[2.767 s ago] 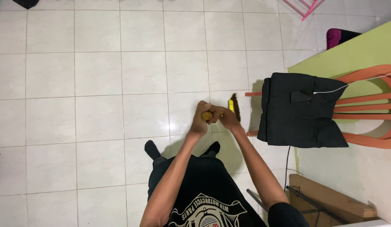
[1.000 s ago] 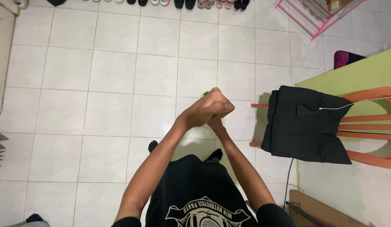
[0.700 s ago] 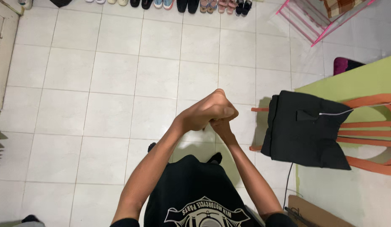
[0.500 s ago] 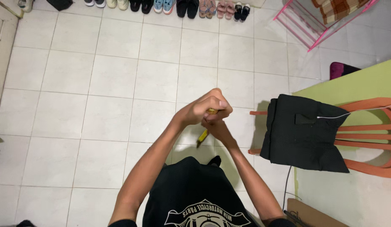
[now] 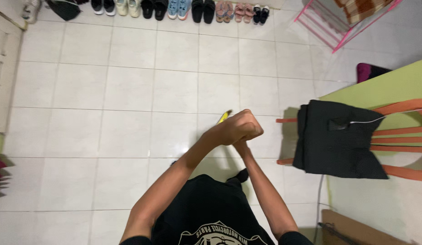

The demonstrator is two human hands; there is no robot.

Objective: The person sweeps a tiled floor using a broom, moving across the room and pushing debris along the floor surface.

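White floor tiles (image 5: 129,90) lay below; both hands (image 5: 238,129) gripped a yellow stick (image 5: 223,117) mid-sweep, needing another steady pull

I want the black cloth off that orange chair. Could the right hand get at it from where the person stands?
Probably yes. The right hand sits under the left hand, both closed on the yellow broom handle. Only bare floor tile lies between it and the black cloth, but it must let go first.
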